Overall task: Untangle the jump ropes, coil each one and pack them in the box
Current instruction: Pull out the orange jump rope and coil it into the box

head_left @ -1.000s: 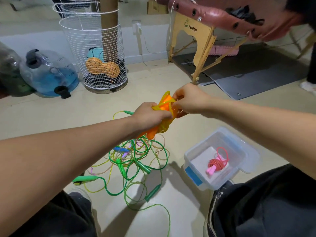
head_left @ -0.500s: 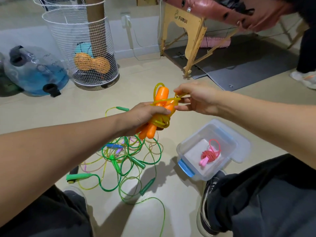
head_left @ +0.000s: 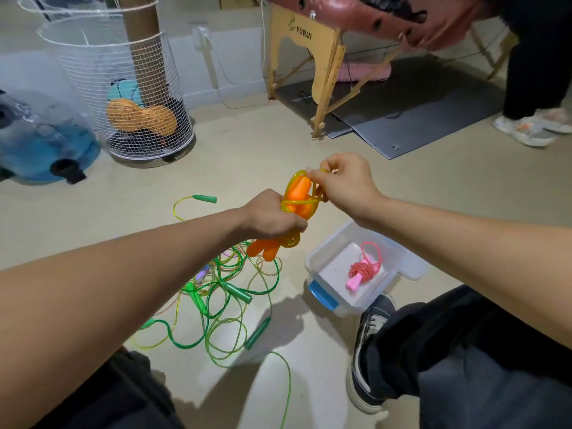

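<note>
Fingers of the right hand (head_left: 343,184), just above the middle of the frame, pinch a yellow loop of the orange jump rope (head_left: 298,196) at the top of its bundle, most likely to wrap or tuck the last turn so the coil stays bound. Below and to the left, the left hand (head_left: 272,216) is curled tightly round the two orange handles, holding them upright and together as a core for the cord. Both forearms reach forward from the lower corners and meet mid-frame. To the lower right the open box (head_left: 411,267) sits on the floor, near enough for a short drop, with a coiled pink rope (head_left: 363,269) already inside. The green tangle (head_left: 223,292) lies lower centre, not yet sorted.
</note>
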